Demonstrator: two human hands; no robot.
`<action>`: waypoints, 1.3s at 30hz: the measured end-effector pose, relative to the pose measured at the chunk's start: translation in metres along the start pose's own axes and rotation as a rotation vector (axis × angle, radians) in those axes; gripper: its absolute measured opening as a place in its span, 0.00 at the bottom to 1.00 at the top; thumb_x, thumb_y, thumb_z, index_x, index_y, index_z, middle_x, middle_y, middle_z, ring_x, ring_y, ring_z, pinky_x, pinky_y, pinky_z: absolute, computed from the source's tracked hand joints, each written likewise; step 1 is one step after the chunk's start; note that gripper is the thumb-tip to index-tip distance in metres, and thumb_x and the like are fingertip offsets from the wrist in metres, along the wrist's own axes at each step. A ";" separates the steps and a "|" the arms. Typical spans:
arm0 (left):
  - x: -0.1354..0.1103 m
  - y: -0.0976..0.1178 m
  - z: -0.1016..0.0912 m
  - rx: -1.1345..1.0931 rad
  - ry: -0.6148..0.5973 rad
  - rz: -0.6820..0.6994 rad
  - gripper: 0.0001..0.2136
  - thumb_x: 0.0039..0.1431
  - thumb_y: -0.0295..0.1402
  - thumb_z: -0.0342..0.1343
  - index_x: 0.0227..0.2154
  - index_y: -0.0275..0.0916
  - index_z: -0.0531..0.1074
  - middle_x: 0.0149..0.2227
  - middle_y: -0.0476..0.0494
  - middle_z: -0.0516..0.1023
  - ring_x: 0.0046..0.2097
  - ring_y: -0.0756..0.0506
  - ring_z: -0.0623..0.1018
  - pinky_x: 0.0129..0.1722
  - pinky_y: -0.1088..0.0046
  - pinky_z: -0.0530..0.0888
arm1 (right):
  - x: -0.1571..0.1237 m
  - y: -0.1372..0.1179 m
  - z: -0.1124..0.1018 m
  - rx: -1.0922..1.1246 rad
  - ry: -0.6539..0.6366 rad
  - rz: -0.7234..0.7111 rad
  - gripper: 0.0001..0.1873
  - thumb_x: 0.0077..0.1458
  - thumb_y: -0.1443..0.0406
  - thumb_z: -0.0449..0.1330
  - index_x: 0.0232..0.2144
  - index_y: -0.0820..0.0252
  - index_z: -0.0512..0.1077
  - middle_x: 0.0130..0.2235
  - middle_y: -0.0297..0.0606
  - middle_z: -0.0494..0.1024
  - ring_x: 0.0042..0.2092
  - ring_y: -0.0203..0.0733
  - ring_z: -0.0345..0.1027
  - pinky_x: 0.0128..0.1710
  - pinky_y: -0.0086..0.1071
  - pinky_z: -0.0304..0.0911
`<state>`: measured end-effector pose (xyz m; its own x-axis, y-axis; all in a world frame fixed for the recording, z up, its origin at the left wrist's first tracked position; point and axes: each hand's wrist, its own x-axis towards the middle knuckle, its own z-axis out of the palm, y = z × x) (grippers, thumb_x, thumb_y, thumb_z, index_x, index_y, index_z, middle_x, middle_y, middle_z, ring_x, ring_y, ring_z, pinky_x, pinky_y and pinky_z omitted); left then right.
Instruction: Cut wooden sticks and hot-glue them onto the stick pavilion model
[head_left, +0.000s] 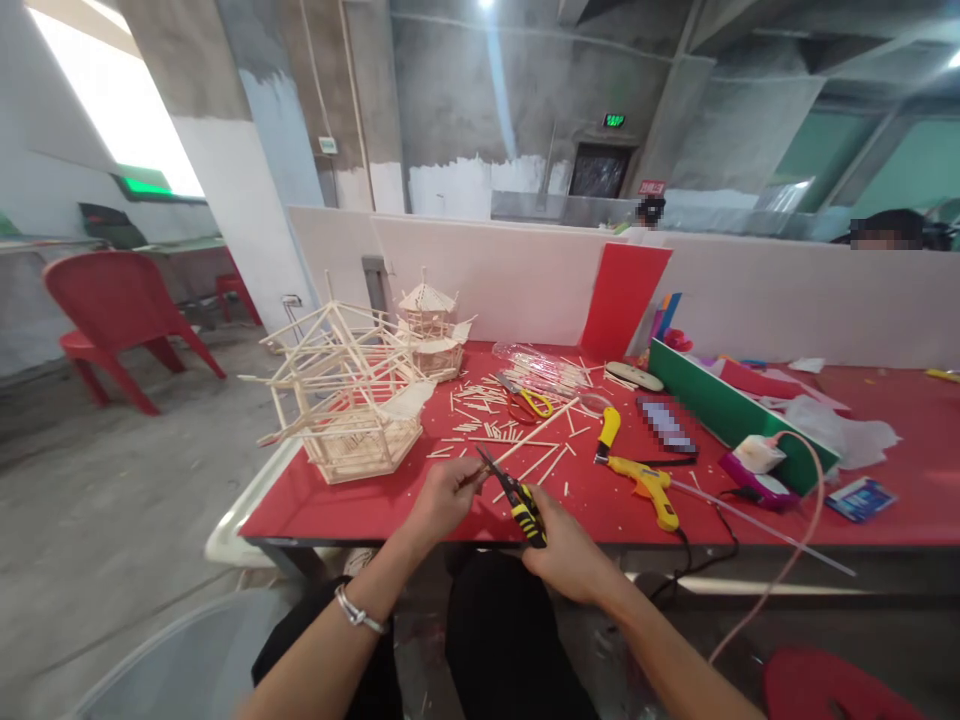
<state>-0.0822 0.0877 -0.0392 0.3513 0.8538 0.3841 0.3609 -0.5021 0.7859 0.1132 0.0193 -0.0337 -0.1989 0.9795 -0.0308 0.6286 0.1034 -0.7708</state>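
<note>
My right hand [564, 548] is closed on the yellow-and-black handles of a pair of cutters [516, 496], whose dark blades point up and left. My left hand [444, 497] pinches a long thin wooden stick [534, 433] close to the blade tips; the stick runs up and right over the red table [360, 505]. Both hands hover at the table's near edge, above my lap. A large wooden-stick pavilion model [346, 395] stands left of my left hand, with a smaller one [431, 330] behind it.
Several cut stick pieces [480, 415] litter the table. Yellow-handled scissors [525, 398] and a yellow glue gun [643, 478] with its cord lie to the right. A green board [720, 412], a red panel [622, 298] and a white partition stand behind. A red chair [120, 310] sits at left.
</note>
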 end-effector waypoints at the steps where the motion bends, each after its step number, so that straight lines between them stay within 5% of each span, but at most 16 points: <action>1: 0.001 0.004 -0.005 -0.005 -0.029 -0.007 0.16 0.61 0.33 0.50 0.18 0.38 0.61 0.19 0.53 0.60 0.24 0.52 0.61 0.25 0.76 0.58 | 0.000 -0.001 0.000 0.041 -0.010 -0.008 0.31 0.38 0.72 0.55 0.49 0.57 0.62 0.43 0.38 0.74 0.41 0.43 0.67 0.38 0.30 0.58; 6: 0.003 0.011 -0.017 -0.051 -0.122 -0.099 0.15 0.61 0.34 0.51 0.19 0.37 0.64 0.18 0.53 0.63 0.23 0.53 0.64 0.25 0.77 0.60 | 0.003 -0.001 0.006 0.116 -0.070 0.040 0.29 0.36 0.71 0.54 0.46 0.58 0.64 0.32 0.31 0.70 0.33 0.39 0.62 0.31 0.30 0.53; 14: 0.007 0.015 -0.030 -0.211 -0.193 -0.278 0.15 0.61 0.41 0.50 0.22 0.37 0.65 0.19 0.51 0.69 0.17 0.53 0.67 0.19 0.77 0.63 | 0.017 0.003 0.008 0.297 -0.143 -0.062 0.36 0.37 0.72 0.54 0.53 0.57 0.61 0.43 0.34 0.72 0.41 0.39 0.65 0.40 0.30 0.59; 19: 0.004 0.021 -0.040 -0.353 -0.268 -0.350 0.18 0.59 0.44 0.55 0.21 0.36 0.66 0.17 0.53 0.68 0.15 0.57 0.62 0.18 0.79 0.57 | 0.014 0.003 0.010 0.280 -0.173 -0.060 0.34 0.36 0.72 0.54 0.51 0.56 0.62 0.39 0.31 0.72 0.37 0.39 0.63 0.35 0.30 0.57; 26: -0.002 0.012 -0.032 -0.517 -0.162 -0.422 0.17 0.55 0.45 0.59 0.24 0.35 0.70 0.17 0.53 0.68 0.13 0.58 0.59 0.14 0.79 0.51 | 0.013 -0.002 0.007 0.470 -0.247 -0.005 0.34 0.34 0.72 0.54 0.49 0.56 0.62 0.38 0.30 0.69 0.37 0.37 0.60 0.36 0.30 0.57; 29: -0.003 0.009 -0.034 -0.565 -0.133 -0.471 0.16 0.53 0.45 0.61 0.28 0.34 0.72 0.16 0.54 0.68 0.13 0.58 0.59 0.13 0.80 0.50 | 0.009 -0.001 0.001 0.650 -0.360 0.065 0.28 0.33 0.72 0.55 0.43 0.56 0.65 0.34 0.28 0.66 0.35 0.35 0.57 0.34 0.28 0.55; 32: -0.002 0.008 -0.039 -0.584 -0.106 -0.509 0.16 0.51 0.44 0.63 0.29 0.33 0.74 0.15 0.55 0.67 0.13 0.58 0.57 0.13 0.80 0.49 | 0.005 0.005 -0.002 0.685 -0.344 0.138 0.21 0.33 0.72 0.57 0.36 0.57 0.66 0.30 0.27 0.64 0.33 0.34 0.56 0.31 0.27 0.53; 39: -0.011 0.010 -0.039 -0.821 -0.112 -0.492 0.14 0.52 0.40 0.63 0.34 0.32 0.76 0.16 0.54 0.68 0.13 0.59 0.54 0.13 0.80 0.45 | 0.004 0.013 0.002 0.947 -0.546 0.265 0.29 0.29 0.73 0.57 0.40 0.58 0.69 0.29 0.27 0.66 0.26 0.30 0.58 0.25 0.26 0.48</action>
<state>-0.1160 0.0790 -0.0168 0.4176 0.9038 -0.0936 -0.2127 0.1974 0.9570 0.1187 0.0239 -0.0449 -0.5928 0.7201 -0.3606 -0.0779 -0.4969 -0.8643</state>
